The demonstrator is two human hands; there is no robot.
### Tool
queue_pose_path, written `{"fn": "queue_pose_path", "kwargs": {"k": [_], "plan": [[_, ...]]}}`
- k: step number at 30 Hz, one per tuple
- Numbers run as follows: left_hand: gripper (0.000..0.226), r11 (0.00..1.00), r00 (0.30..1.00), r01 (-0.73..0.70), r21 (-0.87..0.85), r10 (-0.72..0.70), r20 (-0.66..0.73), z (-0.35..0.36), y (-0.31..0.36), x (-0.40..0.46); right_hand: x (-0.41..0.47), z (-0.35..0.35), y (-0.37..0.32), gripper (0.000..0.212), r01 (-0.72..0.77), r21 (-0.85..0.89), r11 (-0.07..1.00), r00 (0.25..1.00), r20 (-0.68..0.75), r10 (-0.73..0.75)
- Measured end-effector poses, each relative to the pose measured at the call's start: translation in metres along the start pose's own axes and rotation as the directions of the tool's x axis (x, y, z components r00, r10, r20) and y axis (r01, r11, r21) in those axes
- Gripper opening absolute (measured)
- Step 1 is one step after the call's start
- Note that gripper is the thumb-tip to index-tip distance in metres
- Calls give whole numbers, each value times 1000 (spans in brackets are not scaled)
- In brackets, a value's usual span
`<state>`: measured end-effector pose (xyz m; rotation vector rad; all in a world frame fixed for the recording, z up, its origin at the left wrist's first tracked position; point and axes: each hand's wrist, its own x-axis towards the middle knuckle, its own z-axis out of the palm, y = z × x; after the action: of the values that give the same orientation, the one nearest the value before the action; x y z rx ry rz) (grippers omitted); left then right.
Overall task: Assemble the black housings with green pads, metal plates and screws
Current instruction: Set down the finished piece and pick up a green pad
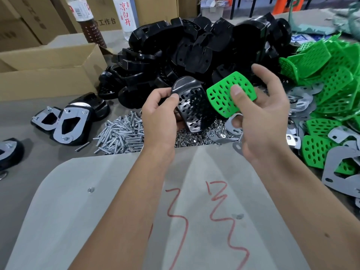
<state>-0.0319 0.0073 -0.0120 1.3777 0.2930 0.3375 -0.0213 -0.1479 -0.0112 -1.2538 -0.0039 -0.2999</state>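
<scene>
My left hand [158, 114] grips a black perforated housing [191, 106] by its top edge, above the screw pile. Right beside it, my right hand [261, 117] pinches a green perforated pad [220, 94] between thumb and fingers; the same hand also holds a metal plate [232, 126] under the lower fingers. Pad and housing sit side by side, nearly touching. A heap of black housings [194, 45] lies behind. Loose green pads [331, 78] and metal plates [342, 172] are piled at the right. Screws [120, 133] and nuts [196, 136] lie below my hands.
Two assembled housings with plates [68, 123] lie at the left, another [9, 152] at the left edge. An open cardboard box [48, 69] and two bottles [124, 16] stand at the back left. A grey sheet with red marks [116, 211] covers the near table.
</scene>
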Motion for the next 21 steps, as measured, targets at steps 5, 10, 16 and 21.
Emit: {"fn": "queue_pose_path", "kwargs": {"k": [5,10,16,21], "plan": [[13,999,1000,-23,-30,23,13,1,-1,0,-9,9,4,48,-31,37,999,987,158,25],[12,998,998,-55,-30,56,27,2,-1,0,-14,11,9,26,-19,7,1000,987,160,17],[13,997,997,-78,-22,78,5,2,0,-1,-15,13,13,25,81,-77,994,986,150,-68],[15,994,994,-107,-32,107,22,3,3,-3,-15,13,17,28,90,-156,984,988,135,-69]]}}
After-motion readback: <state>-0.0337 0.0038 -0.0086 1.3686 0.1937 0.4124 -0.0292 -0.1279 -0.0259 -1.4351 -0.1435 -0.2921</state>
